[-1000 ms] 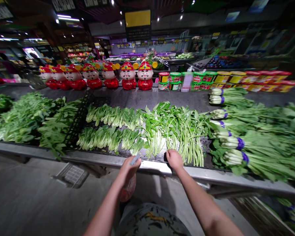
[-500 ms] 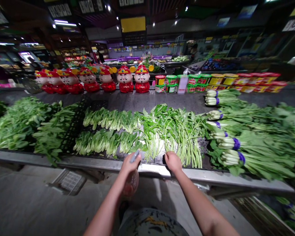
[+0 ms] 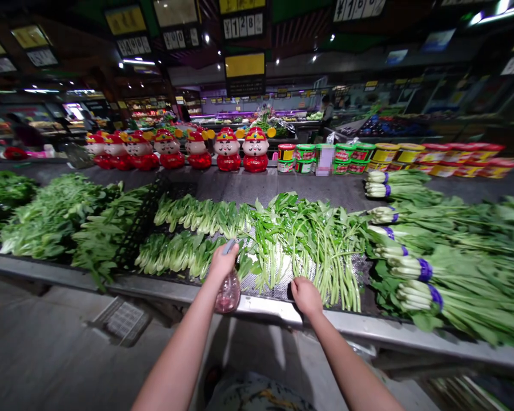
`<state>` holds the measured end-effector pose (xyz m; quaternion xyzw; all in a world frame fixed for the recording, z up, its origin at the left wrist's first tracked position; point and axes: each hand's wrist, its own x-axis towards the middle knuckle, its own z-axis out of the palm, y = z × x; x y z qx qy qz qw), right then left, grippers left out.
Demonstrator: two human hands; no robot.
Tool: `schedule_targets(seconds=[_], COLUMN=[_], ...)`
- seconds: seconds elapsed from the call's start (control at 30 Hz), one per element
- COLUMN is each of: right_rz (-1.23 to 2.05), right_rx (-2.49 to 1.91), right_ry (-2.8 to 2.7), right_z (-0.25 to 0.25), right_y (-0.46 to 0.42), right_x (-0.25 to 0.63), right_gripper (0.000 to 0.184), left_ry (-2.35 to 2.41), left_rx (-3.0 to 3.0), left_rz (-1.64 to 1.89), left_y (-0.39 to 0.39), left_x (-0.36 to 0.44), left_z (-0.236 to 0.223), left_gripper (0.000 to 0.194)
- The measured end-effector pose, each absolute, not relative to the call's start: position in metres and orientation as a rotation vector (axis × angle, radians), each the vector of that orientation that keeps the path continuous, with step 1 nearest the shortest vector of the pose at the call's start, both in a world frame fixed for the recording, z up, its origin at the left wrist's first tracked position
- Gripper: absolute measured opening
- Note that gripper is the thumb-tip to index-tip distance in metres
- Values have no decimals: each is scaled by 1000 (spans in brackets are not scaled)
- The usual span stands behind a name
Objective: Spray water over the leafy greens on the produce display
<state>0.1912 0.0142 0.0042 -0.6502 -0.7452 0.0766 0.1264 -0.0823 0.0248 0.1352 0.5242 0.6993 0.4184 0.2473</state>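
Note:
My left hand point(image 3: 223, 261) is closed around the neck of a spray bottle point(image 3: 228, 294) with a grey head and a clear, pinkish body. It is held over the metal front edge, beside the rows of bok choy point(image 3: 175, 254). My right hand point(image 3: 307, 295) is curled in a fist at the tray's front, by the lower ends of long-stemmed leafy greens point(image 3: 321, 251). Its fingertips are hidden, so I cannot tell whether anything is in them. A perforated metal tray point(image 3: 282, 279) shows between the two hands.
Bundled greens with purple bands point(image 3: 411, 297) lie at right. Looser leafy vegetables point(image 3: 55, 211) fill the left, behind a black divider point(image 3: 139, 222). Red figurine jars point(image 3: 255, 151) and stacked tubs point(image 3: 351, 157) line the back ledge. A metal rail point(image 3: 351, 322) runs along the front; a grey crate point(image 3: 122, 319) is below.
My left hand has moved forward and up with the spray bottle, whose body now shows above the rail. My right hand stays by the stems. The view has tilted upward.

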Motion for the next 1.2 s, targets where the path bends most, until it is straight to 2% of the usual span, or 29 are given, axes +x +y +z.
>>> schedule_targets(seconds=[0.2,0.47,0.77,1.2], right_rz=[235,255,300,254], right_rx=[-1904,-1911,-1940,-1927], right_ry=[-2164,-2164,-2152,-2128], right_z=[4,3,6,6], right_y=[15,15,14,17], right_x=[191,192,191,189], right_gripper=[39,39,39,37], left_ry=[1901,1784,1813,1657], left_rx=[1399,1558,1544,1585], left_rz=[1113,1096,994,1051], left_y=[29,27,24,15], left_x=[-80,-62,-54,-39], left_z=[130,154,143,152], left_gripper=[36,44,34,41])
